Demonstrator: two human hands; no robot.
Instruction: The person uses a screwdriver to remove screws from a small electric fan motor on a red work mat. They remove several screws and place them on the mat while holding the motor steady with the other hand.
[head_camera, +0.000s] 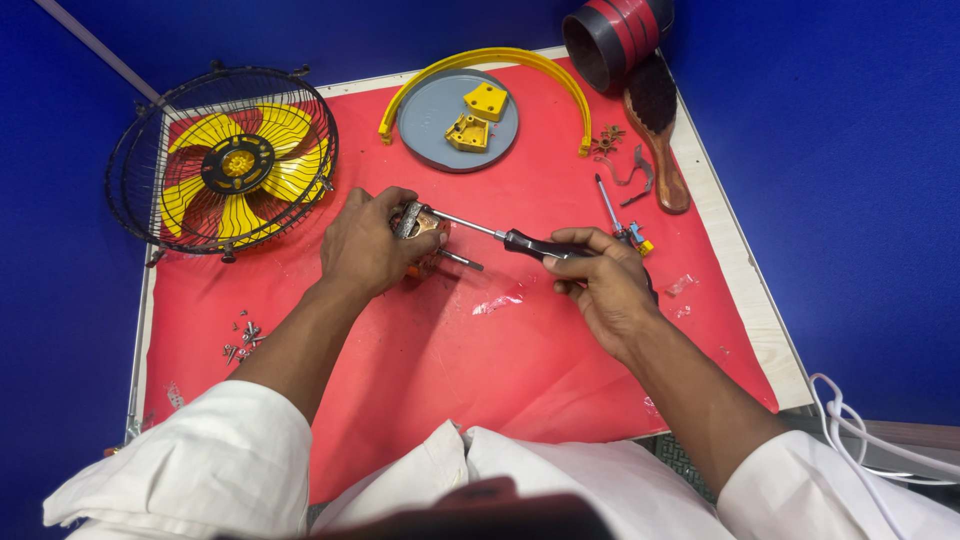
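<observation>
Fan cage (222, 160) left of motor (420, 228)

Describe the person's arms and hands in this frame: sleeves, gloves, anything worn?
Both hands are bare: no gloves, and no rings or watch that I can see on the left hand or right hand. Forearms are uncovered. Loose white sleeves are pushed up toward the elbows on both arms, the cloth plain with no visible markings.

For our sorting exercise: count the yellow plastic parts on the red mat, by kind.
Curved yellow plastic arch: 1
Small yellow plastic blocks on the grey round plate: 2
Yellow fan blade inside the black wire cage: 1
Total: 4
</observation>
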